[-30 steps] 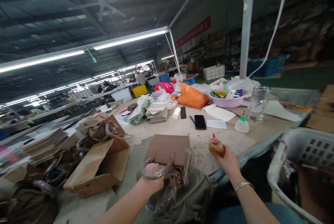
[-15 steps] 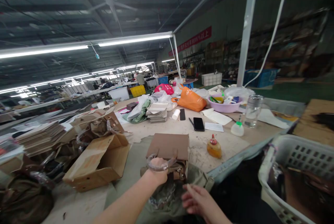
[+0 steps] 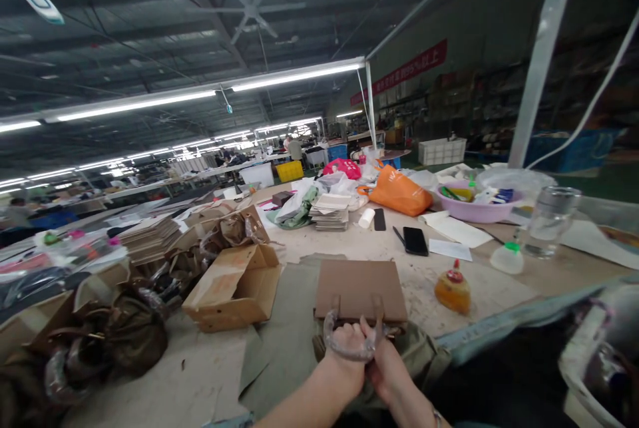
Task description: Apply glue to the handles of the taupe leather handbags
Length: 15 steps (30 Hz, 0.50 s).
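A brown handbag (image 3: 358,289) lies flat on the table's near edge, its handle (image 3: 349,348) wrapped in clear plastic. My left hand (image 3: 345,347) is closed round that handle. My right hand (image 3: 385,360) is pressed against it from the right, fingers curled on the handle and the bag's top edge. Under the bag lies an olive-green cloth (image 3: 294,321). A small amber glue bottle with a red cap (image 3: 452,288) stands on the table to the right, apart from both hands.
An open cardboard box (image 3: 234,288) sits left of the bag, with dark bags (image 3: 124,328) beyond it. Farther back are a black phone (image 3: 414,240), a stack of cards (image 3: 329,211), an orange bag (image 3: 399,194), a pink basin (image 3: 474,210) and a glass jar (image 3: 549,221). A white basket (image 3: 599,355) stands at right.
My right hand let go of the glue bottle, which now stands on the table, and came in to join the left hand at the bag's handle. The view swung right.
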Each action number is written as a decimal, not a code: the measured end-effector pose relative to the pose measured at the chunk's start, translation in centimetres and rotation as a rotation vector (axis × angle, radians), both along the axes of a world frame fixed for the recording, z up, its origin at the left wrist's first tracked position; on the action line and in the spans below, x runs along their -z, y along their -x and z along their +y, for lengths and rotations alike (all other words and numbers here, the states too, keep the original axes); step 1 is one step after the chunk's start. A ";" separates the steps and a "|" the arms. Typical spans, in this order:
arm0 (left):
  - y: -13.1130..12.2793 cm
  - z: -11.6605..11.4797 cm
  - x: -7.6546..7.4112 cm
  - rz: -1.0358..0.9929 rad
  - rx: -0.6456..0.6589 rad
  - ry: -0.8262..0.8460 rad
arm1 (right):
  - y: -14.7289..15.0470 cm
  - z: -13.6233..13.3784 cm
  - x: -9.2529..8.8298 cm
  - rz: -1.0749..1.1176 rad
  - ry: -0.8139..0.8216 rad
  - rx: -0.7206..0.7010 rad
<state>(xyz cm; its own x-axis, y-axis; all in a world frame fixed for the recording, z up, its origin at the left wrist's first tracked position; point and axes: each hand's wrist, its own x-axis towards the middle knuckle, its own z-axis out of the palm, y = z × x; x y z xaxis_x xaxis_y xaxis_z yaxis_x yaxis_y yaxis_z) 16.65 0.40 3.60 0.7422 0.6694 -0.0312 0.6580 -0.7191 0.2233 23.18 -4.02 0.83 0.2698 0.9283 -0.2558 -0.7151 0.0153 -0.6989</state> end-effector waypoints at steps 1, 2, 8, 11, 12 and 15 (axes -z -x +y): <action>0.7 -0.6 0.2 -0.022 0.036 0.000 | 0.1 0.0 0.0 0.020 0.008 0.044; 1.7 -1.2 0.3 -0.072 0.088 0.008 | 0.1 -0.1 -0.1 0.031 0.011 0.095; 9.1 -4.7 1.6 -0.511 0.073 0.197 | -1.0 -1.2 -1.4 0.062 -0.044 0.264; 11.9 -4.8 3.1 -0.789 -0.344 0.374 | -1.8 -1.9 -1.5 0.096 -0.007 0.260; 12.6 -4.7 3.5 -0.875 -0.519 0.503 | -2.0 -2.1 -1.4 0.106 0.006 0.252; 13.1 -4.0 3.6 -1.011 -0.789 1.064 | -2.0 -2.6 -1.0 0.117 0.001 0.219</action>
